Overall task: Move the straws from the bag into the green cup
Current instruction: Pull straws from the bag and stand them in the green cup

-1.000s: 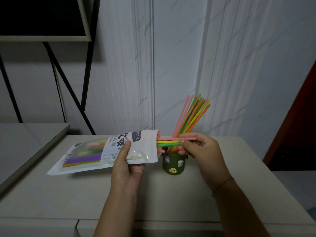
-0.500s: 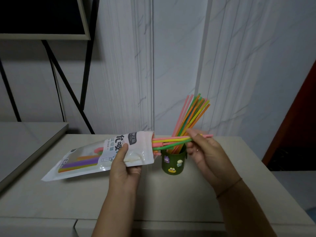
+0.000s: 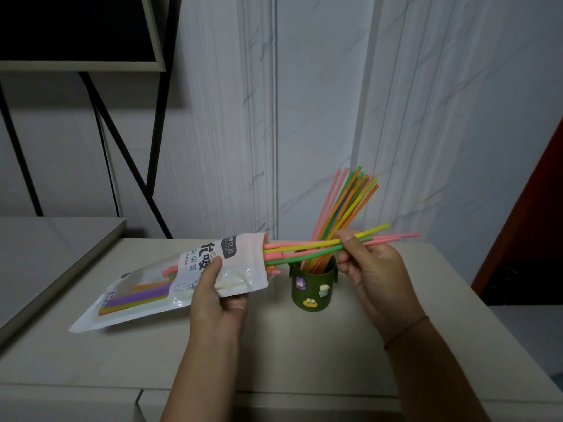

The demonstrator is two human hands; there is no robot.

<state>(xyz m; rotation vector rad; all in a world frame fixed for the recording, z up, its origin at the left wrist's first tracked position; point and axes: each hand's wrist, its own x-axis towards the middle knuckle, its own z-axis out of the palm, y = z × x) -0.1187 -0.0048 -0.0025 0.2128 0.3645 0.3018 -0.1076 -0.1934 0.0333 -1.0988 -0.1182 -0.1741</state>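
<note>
On the table [image 3: 335, 360], near its middle, the green cup [image 3: 313, 287] stands upright with a sheaf of straws [image 3: 350, 199] already in it, leaning toward one o'clock. At nine o'clock from the cup, the left hand [image 3: 219, 300] grips the bag [image 3: 152, 287] near its open mouth. Its thumb is on the printed front and its fingers curl underneath. At three o'clock from the cup, the right hand [image 3: 371, 269] pinches a small bunch [image 3: 304, 249] of pink, yellow and green straws between thumb and fingertips. The bunch lies nearly level just above the cup's rim, with its tails inside the bag's mouth.

The pull should probably run straight along the straws toward three o'clock until the tails clear the mouth. Meanwhile the left hand should hold the bag level so the others don't slide out. Then the bunch can be tipped upright and its ends lowered together at the cup's nine o'clock side, where the leaning sheaf leaves room. The cup looks light and top-heavy, so a sideways knock might topple it.

How many straws are left in the bag is hard to tell. Purple, orange and pink ones show through the clear window, but print covers the middle. The cup's inside is out of sight. The right hand's fingertips are partly hidden behind the bunch.
</note>
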